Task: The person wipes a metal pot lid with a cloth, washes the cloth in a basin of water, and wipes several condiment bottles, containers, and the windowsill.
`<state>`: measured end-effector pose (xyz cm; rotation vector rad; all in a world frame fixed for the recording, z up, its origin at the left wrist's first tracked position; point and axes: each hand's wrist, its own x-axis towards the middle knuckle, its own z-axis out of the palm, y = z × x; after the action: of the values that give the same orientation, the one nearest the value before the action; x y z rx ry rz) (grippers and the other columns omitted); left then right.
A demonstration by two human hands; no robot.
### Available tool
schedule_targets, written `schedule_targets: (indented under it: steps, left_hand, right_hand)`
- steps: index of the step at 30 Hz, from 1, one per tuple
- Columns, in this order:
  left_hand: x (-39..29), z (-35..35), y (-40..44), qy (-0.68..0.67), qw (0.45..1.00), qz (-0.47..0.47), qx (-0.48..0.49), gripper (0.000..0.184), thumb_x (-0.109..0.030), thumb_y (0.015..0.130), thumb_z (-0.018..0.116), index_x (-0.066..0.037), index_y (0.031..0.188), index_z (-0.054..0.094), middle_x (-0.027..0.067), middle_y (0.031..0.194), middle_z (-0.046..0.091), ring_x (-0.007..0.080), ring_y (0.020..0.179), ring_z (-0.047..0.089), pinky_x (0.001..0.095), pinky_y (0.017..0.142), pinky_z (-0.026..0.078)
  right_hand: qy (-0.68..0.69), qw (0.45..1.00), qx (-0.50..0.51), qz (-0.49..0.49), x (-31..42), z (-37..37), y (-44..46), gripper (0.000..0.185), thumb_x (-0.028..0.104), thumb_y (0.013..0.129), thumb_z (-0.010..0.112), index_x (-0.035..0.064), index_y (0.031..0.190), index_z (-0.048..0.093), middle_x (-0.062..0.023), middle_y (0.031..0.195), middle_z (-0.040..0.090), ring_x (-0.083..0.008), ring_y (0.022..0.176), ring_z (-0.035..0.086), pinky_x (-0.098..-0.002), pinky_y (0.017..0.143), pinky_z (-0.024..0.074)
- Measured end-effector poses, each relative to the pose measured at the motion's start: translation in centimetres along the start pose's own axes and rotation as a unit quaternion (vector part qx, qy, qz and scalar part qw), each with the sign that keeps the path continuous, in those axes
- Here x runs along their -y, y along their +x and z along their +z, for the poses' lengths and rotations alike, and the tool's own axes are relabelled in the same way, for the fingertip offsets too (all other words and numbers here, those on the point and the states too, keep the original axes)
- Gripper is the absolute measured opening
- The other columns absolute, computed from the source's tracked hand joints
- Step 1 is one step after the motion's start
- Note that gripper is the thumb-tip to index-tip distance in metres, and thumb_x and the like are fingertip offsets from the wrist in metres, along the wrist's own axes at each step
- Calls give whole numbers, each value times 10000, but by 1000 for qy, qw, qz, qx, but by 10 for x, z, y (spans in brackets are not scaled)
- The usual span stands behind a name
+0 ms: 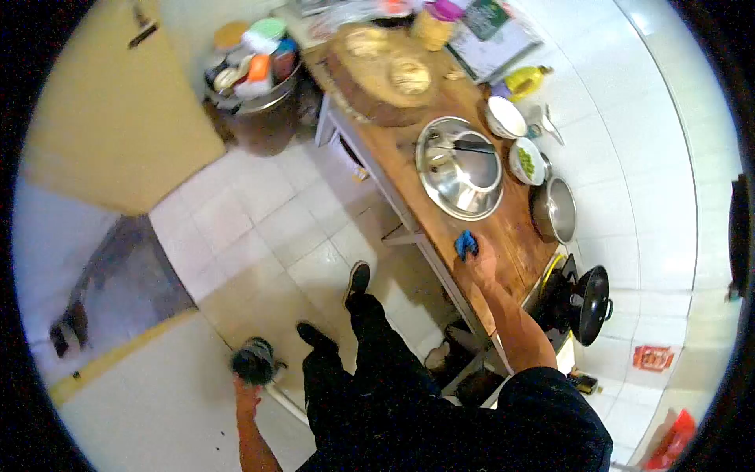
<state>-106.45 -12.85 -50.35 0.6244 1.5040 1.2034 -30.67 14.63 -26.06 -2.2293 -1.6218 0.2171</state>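
A long brown wooden surface (515, 245), streaked with grain, stretches before me, bearing a round, shiny steel lid (442, 179) with a black handle just beyond my right grip (481, 259). Well apart, above the pale tiled floor (228, 216) near my shoes, my left grip (247, 392) is closed on a dark, rounded object (255, 360), too blurred to name. Smallest, a crumpled, vivid blue cloth (465, 245) lies on the wood, grasped at my right fingertips.

glossy metal lid (450, 179), cloth rag (465, 243)
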Motion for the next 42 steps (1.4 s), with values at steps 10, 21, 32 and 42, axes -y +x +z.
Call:
schedule_targets:
  steps: [10,21,32,42]
  left_hand:
    - [-283,434,154,338,898,74,270,513,-123,967,673,-63,1451,513,142,1359,618,244,1234,600,383,1013,497]
    - [-358,819,213,497,591,513,376,542,-348,953,686,-61,1394,552,181,1383,611,367,1326,534,512,1195,316]
    - [-380,824,233,494,540,479,485,471,-385,953,680,-105,1328,632,144,1175,726,351,1040,671,480,957,473]
    - [-371,834,244,453,524,522,498,498,-450,908,708,-84,1238,642,168,886,735,389,805,710,517,715,538]
  right_hand:
    - [456,810,-160,332,-36,-37,40,379,251,953,734,-8,1221,667,-85,1086,703,-164,977,639,-320,890,521]
    - [240,937,-221,123,47,13,85,508,49,864,736,63,1353,599,-220,1537,461,-433,1376,457,-485,1138,385]
    - [19,987,-127,-93,146,57,163,307,160,802,634,106,1095,712,-79,1221,681,-271,1140,590,-442,938,462]
    - [26,999,-9,-16,129,26,97,360,68,773,676,106,1129,709,-4,1235,690,-253,1109,608,-415,905,461]
